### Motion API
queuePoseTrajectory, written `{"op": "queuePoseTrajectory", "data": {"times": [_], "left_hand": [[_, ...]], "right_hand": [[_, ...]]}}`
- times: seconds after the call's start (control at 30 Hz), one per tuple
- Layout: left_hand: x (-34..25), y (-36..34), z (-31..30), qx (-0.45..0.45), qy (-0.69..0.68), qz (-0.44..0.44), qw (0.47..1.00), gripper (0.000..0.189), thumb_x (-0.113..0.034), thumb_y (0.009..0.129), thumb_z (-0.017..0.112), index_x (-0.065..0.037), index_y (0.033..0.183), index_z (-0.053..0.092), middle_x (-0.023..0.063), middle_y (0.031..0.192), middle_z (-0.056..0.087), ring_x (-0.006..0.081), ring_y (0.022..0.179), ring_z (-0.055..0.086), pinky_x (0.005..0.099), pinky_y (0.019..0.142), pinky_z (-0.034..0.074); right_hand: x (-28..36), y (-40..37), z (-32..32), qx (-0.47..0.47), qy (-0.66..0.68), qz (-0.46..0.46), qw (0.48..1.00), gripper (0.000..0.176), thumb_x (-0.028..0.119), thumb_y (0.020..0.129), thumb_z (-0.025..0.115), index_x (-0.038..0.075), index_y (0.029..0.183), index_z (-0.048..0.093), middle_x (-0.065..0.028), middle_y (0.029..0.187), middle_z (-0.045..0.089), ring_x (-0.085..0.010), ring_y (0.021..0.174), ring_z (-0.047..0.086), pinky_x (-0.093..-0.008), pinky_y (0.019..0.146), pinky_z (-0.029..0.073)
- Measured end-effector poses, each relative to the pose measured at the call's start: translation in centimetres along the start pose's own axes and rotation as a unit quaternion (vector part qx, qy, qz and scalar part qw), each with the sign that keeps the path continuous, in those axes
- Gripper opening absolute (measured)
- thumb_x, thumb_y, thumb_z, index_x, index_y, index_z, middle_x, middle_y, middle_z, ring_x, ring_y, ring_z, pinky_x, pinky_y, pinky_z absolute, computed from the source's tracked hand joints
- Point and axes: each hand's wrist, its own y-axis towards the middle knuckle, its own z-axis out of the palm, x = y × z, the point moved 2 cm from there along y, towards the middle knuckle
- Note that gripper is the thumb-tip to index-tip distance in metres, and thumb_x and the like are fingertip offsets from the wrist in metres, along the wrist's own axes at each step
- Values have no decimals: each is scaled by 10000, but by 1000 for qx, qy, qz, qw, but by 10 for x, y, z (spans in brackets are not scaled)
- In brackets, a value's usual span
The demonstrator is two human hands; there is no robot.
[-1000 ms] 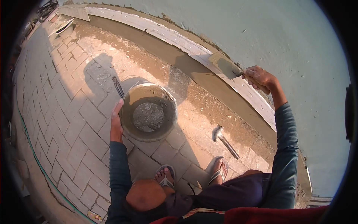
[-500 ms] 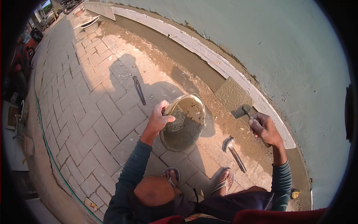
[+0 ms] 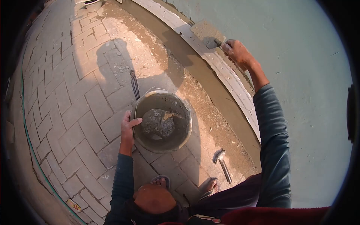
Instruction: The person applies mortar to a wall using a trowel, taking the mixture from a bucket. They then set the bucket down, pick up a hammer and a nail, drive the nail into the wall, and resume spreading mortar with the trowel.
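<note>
My left hand (image 3: 128, 127) grips the left rim of a round bucket (image 3: 139, 107), its thumb over the edge. Wet grey mortar (image 3: 159, 123) lies in the bottom. Up by the wall my right hand (image 3: 237, 53) is closed round the handle of a small trowel (image 3: 212, 42). The trowel's blade overlaps a flat beige-grey slab (image 3: 204, 30) with a rough surface. In this view the slab lies across the upper edge of a long white strip (image 3: 225, 77) running along the wall's base.
A hammer (image 3: 225, 168) lies near my feet, and pincers (image 3: 134, 84) lie beyond the bucket. Grey-green wall (image 3: 307, 93) rises on the right. Pavers (image 3: 82, 112) cover the ground at left. Another container (image 3: 93, 5) stands at the far end.
My right hand, with the trowel, has moved up and away along the wall; the slab also appears higher. The bucket has shifted left and now shows its inside more from above.
</note>
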Motion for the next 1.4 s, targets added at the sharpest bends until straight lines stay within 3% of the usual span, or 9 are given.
{"op": "queuePoseTrajectory", "data": {"times": [0.07, 0.17, 0.57, 1.07, 1.17, 1.27, 1.33, 1.37, 1.4], "left_hand": [[0, -1, -1, -4, -8, -1, 1000, 259, -13, 800, 709, -100, 937, 507, 21, 890, 621, 121, 786, 594, 286, 751, 512], [1, -2, 0, -7, -14, 1, 1000, 272, -19, 792, 709, -109, 922, 488, 7, 867, 596, 109, 769, 569, 275, 737, 496], [5, 2, -3, -9, -27, 6, 1000, 300, -2, 774, 711, -115, 910, 468, -7, 862, 581, 95, 776, 554, 260, 740, 481], [5, 0, -1, -5, -41, -1, 999, 297, 5, 768, 700, -109, 919, 471, 3, 876, 589, 99, 786, 554, 257, 756, 478], [4, 1, -1, -5, -44, -2, 999, 297, 9, 768, 698, -106, 920, 471, 5, 875, 591, 100, 784, 558, 258, 755, 481], [7, 1, -2, -6, -47, -2, 999, 299, 14, 767, 700, -103, 920, 471, 7, 876, 594, 101, 784, 562, 260, 754, 483], [6, 0, -2, -2, -45, -4, 999, 301, 16, 766, 701, -101, 921, 471, 8, 878, 596, 101, 786, 563, 261, 756, 484], [5, 0, -1, -2, -48, -4, 999, 301, 18, 765, 702, -100, 921, 473, 9, 880, 598, 101, 787, 566, 261, 757, 485], [4, 0, 0, -2, -51, -4, 999, 302, 20, 764, 703, -99, 921, 475, 10, 881, 601, 102, 788, 568, 261, 758, 485]], "right_hand": [[-10, 14, 1, -139, -152, -114, 972, 352, 272, 987, 566, -75, 938, 589, -287, 816, 679, -456, 740, 672, -519, 674, 529], [-16, 6, 12, -221, -165, -129, 952, 335, 257, 970, 579, -72, 1016, 544, -357, 875, 657, -544, 830, 637, -579, 748, 510], [-23, 28, 56, -255, -148, -44, 954, 271, 199, 957, 508, -38, 1088, 495, -355, 857, 664, -546, 829, 650, -596, 752, 524], [-35, 14, 62, -250, -127, -10, 960, 296, 222, 961, 625, -56, 1026, 548, -353, 852, 652, -534, 839, 639, -543, 734, 511], [-25, 13, 56, -258, -144, -30, 955, 324, 253, 969, 628, -65, 1004, 578, -316, 828, 672, -445, 749, 677, -506, 701, 519], [0, 13, 29, -270, -54, -46, 960, 354, 295, 984, 618, -58, 962, 615, -193, 735, 673, -275, 635, 643, -428, 607, 517], [22, 24, 14, -78, 18, 12, 997, 404, 325, 996, 593, -69, 936, 656, -147, 759, 664, -241, 666, 631, -388, 579, 518], [32, 30, 9, -19, -11, 22, 1000, 395, 307, 1007, 557, -65, 924, 662, -67, 747, 617, -147, 632, 558, -332, 540, 492], [31, 40, 8, -22, -2, 22, 1000, 395, 307, 1007, 557, -65, 924, 662, -67, 747, 617, -147, 632, 558, -332, 540, 492]]}}
